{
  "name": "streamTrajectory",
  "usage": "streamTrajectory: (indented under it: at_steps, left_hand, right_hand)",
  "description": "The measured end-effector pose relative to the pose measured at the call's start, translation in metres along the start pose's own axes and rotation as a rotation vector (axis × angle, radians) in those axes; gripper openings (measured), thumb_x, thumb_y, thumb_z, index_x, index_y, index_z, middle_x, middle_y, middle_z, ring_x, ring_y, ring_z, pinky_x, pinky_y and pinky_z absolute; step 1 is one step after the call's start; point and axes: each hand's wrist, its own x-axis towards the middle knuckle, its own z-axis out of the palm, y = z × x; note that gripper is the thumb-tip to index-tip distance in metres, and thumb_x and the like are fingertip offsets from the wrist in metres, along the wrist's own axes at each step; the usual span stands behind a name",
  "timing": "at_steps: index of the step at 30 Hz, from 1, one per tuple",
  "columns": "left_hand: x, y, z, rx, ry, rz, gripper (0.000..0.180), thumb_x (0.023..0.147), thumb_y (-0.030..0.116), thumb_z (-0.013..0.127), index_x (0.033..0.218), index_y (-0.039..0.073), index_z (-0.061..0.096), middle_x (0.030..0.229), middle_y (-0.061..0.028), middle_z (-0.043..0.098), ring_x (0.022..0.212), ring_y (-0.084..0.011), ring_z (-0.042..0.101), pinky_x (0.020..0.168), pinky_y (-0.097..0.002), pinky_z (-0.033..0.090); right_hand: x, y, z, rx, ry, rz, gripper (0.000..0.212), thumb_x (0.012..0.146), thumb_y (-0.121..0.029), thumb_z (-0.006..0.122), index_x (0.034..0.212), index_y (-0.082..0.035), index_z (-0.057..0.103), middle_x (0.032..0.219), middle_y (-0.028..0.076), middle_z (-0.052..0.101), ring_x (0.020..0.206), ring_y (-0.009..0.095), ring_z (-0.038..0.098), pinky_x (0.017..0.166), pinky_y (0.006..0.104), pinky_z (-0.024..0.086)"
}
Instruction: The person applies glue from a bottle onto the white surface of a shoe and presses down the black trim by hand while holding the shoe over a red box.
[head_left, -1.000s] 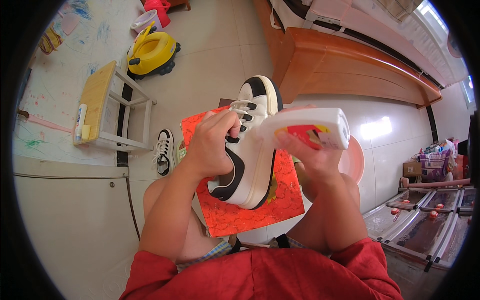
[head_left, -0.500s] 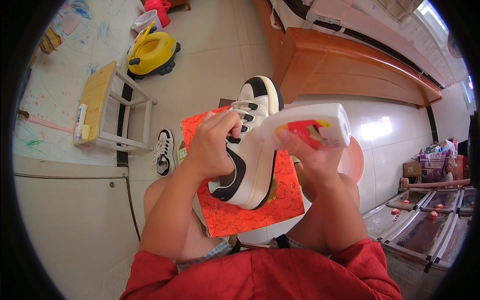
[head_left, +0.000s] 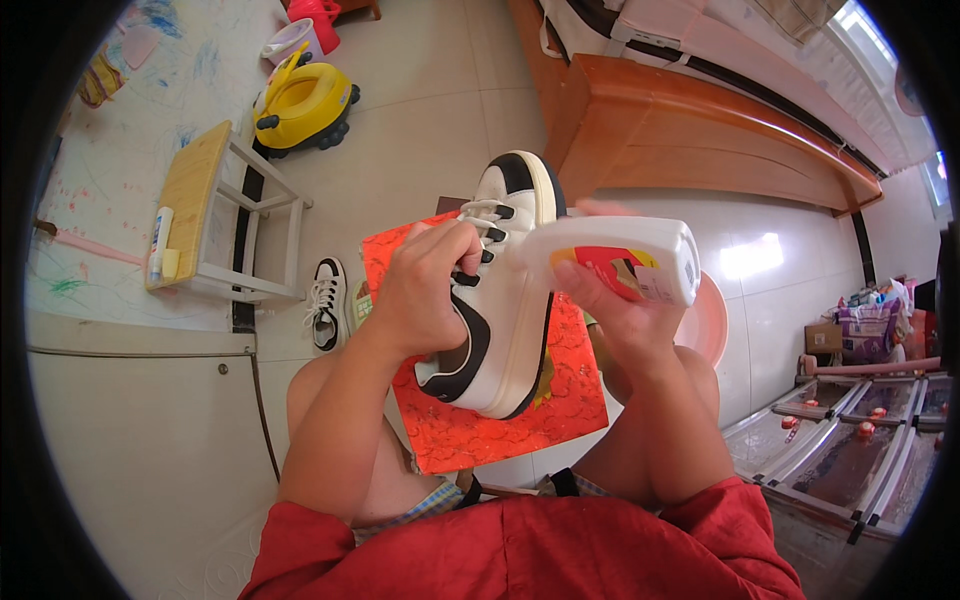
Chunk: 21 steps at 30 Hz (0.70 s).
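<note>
A white sneaker [head_left: 510, 300] with black toe and heel patches is held tilted on its side above a red patterned box [head_left: 480, 440] in front of my lap. My left hand [head_left: 430, 275] is closed at the shoe's opening, with some fingers tucked inside it. In my right hand [head_left: 625, 310] lies a white plastic bottle [head_left: 665, 245] with a red and yellow label, held sideways. The bottle's narrow end points left, against or just over the shoe's side; blur there hides whether they touch.
The matching sneaker [head_left: 327, 305] stands on the floor at left, beside a wooden-topped stool [head_left: 195, 200] carrying a white tube [head_left: 160, 240]. A yellow child's potty [head_left: 305, 105] is farther off. A pink basin [head_left: 708, 320] sits right of my knee, and a wooden bed frame [head_left: 700, 130] fills the far right.
The bottle in my right hand has shifted very slightly, its base end a little lower. The shoe and my left hand stay almost where they were.
</note>
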Motion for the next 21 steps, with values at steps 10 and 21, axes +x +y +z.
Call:
streamTrajectory:
  at_steps: [10,21]
  left_hand:
    - [-0.002,-0.003,-0.002,-0.026,-0.01,-0.016,0.033,0.047,-0.007,0.051,0.076,0.006,0.04,0.07,-0.0086,0.045,0.065,-0.0314,0.045,0.067,-0.0331,0.036]
    - [-0.001,-0.003,-0.001,-0.028,0.006,-0.016,0.033,0.047,-0.007,0.051,0.076,0.006,0.04,0.07,-0.0089,0.045,0.065,-0.0315,0.045,0.068,-0.0323,0.038]
  right_hand:
    - [0.007,0.013,-0.012,-0.239,-0.162,-0.307,0.031,0.064,-0.001,0.08,0.094,-0.003,0.07,0.089,0.008,0.07,0.072,0.018,0.064,0.066,0.0284,0.052]
    - [0.012,0.014,-0.012,-0.29,-0.143,-0.385,0.031,0.065,-0.002,0.081,0.094,-0.004,0.071,0.086,0.007,0.07,0.07,0.02,0.064,0.063,0.0291,0.051]
